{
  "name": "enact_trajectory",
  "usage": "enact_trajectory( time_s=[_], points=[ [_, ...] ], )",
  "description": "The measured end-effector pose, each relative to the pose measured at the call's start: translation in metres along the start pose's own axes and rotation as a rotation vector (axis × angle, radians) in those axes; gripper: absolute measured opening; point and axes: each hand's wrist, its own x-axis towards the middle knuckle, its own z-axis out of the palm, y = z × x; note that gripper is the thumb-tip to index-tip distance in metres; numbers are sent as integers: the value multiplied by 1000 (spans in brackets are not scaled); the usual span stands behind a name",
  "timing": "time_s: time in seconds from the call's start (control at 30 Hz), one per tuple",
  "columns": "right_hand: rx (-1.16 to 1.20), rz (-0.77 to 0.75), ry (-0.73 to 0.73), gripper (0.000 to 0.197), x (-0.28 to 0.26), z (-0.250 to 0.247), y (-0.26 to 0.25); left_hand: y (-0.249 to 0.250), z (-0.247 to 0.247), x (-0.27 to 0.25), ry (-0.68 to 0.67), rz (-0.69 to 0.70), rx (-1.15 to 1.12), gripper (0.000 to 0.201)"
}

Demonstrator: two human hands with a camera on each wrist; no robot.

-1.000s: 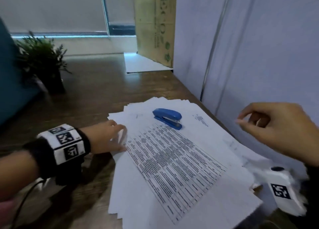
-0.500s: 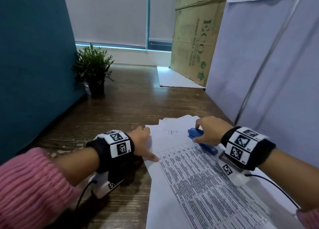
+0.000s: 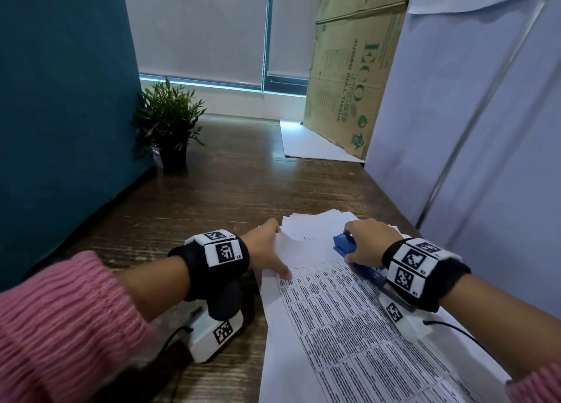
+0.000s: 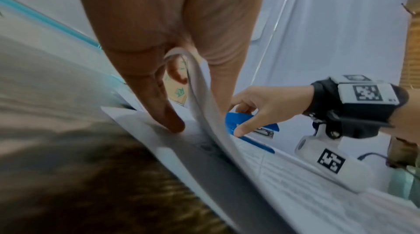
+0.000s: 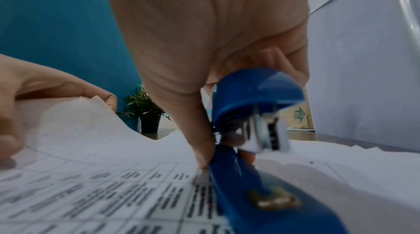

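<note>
Two hands at stack (image 3: 334,326) edge: left hand (image 3: 267,248) apparently pinching a sheet (image 4: 204,97), right hand (image 3: 368,245) gripping the stapler (image 5: 256,90); desk (image 3: 243,190) beyond.

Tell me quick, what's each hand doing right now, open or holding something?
Left hand: closed, pinching the lifted edge of the top sheets.
Right hand: closed, gripping the blue stapler.

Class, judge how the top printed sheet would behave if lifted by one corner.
Probably floppy: the sheet curls over where the left hand pinches its edge. Likely light and apt to slide, as it lies loose on the fanned stack.
</note>
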Motion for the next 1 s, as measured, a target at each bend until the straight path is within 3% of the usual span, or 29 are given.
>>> enact_trajectory(
  time_s=[0.13, 0.33, 0.47, 0.57, 0.7, 0.77, 0.83, 0.9, 0.93, 1.0],
  points=[
    [71, 21, 6, 41, 3, 2, 3, 3, 4, 1, 4, -11, -87, 86],
    [154, 87, 22, 38, 6, -2, 22, 2, 3, 0, 61, 81, -126, 101],
    [112, 206, 96, 30, 9, -6, 52, -2, -15, -6, 188, 165, -150, 103],
    [54, 259, 38, 24, 9, 1, 68, -6, -41, -14, 296, 236, -171, 106],
    [99, 267, -19, 44, 5, 1, 76, -6, -87, -31, 464, 340, -204, 106],
    [380, 199, 104, 62, -1, -13, 65, 0, -110, -43, 550, 396, -239, 105],
    [928, 59, 200, 70, -14, -38, 44, 8, -133, -54, 627, 456, -253, 104],
    [1379, -124, 233, 47, -29, -65, 27, 19, -151, -67, 706, 531, -266, 104],
    [1462, -201, 250, 36, -35, -77, 23, 25, -158, -74, 751, 552, -287, 104],
    [1430, -280, 331, 33, -44, -96, 17, 36, -166, -84, 855, 579, -354, 105]
  ],
)
